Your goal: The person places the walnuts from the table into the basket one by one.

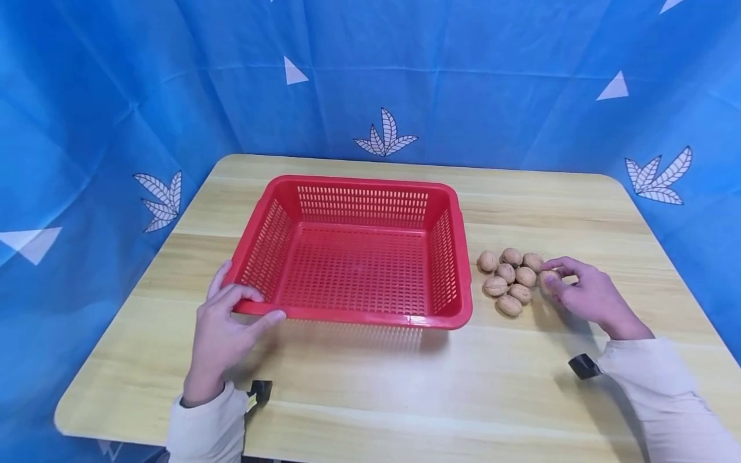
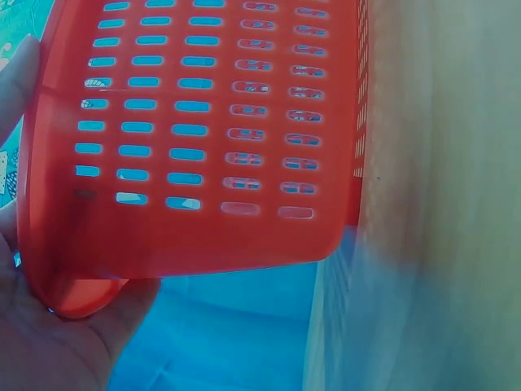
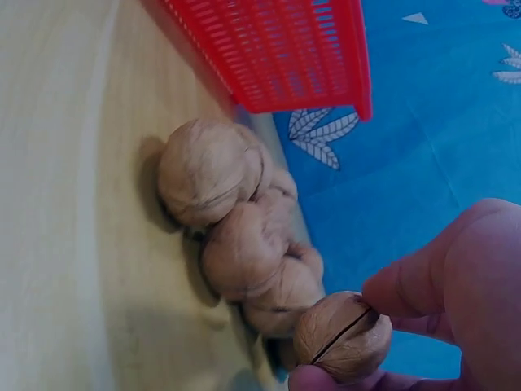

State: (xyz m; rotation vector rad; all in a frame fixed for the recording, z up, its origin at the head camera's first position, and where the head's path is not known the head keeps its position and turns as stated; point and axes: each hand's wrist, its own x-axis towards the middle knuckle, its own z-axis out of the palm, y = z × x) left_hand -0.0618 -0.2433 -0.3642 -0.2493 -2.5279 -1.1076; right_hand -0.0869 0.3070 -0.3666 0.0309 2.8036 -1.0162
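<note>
A red plastic basket (image 1: pixel 370 314) with slotted walls stands on the table, and nothing lies inside it. At its near left corner my left hand (image 1: pixel 215 331) grips the rim, fingers over the edge and thumb along the front side. The left wrist view shows the slotted outer wall close up, with the palm under the corner. To the right of the basket, several brown walnuts (image 1: pixel 506 273) lie in a tight cluster. My right hand (image 1: pixel 596 299) pinches one walnut (image 3: pixel 342 338) between thumb and fingers at the right end of that cluster.
The pale wooden table (image 1: pixel 370 399) has rounded corners. A blue cloth (image 1: pixel 463 83) with white leaf and triangle prints hangs along its back and sides. Small black pieces stick out at the left cuff (image 1: pixel 208 421) and right cuff (image 1: pixel 651 373).
</note>
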